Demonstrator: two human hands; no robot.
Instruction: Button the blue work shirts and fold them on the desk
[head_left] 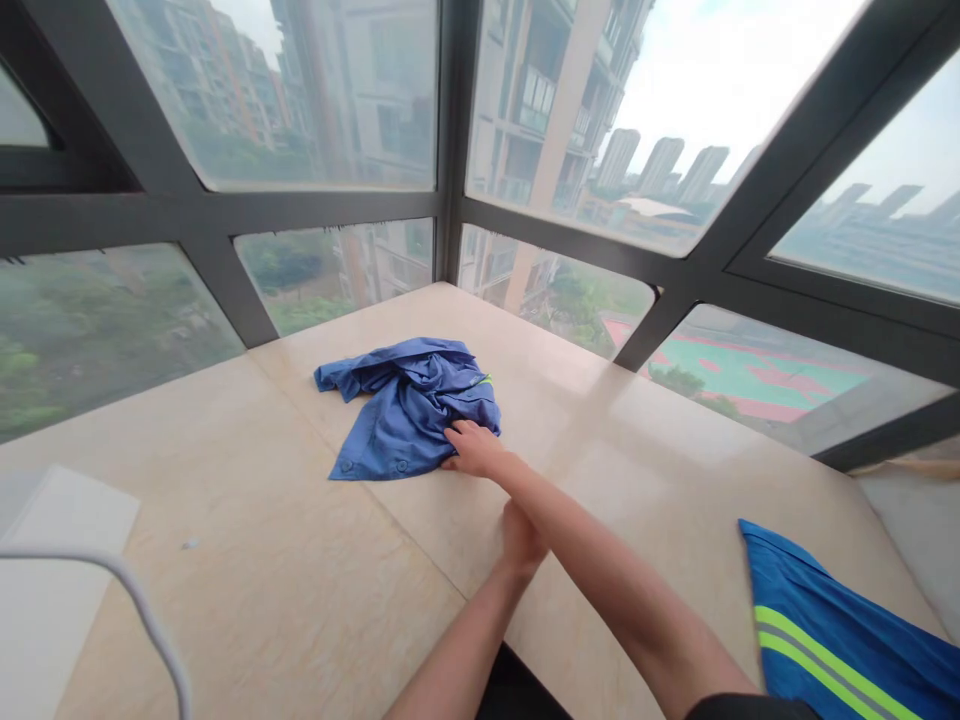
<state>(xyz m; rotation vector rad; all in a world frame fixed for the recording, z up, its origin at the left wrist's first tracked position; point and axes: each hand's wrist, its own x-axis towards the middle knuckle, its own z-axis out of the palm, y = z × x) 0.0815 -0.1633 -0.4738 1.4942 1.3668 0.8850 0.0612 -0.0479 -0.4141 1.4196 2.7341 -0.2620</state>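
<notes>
A crumpled blue shirt (409, 405) with snap buttons and a small yellow-green trim lies in the middle of a beige marble window sill (285, 560). My right hand (472, 450) reaches forward across my left arm. Its fingers are curled onto the shirt's near right edge, and the fabric is bunched under them. My left hand (520, 540) rests on the sill just below my right forearm, a little short of the shirt. The forearm hides its fingers.
A second blue garment (825, 630) with yellow and grey reflective stripes lies at the sill's near right edge. A white flat object (52, 560) and a curved white tube (142, 600) sit at the near left. Dark-framed windows (450, 140) enclose the far sides.
</notes>
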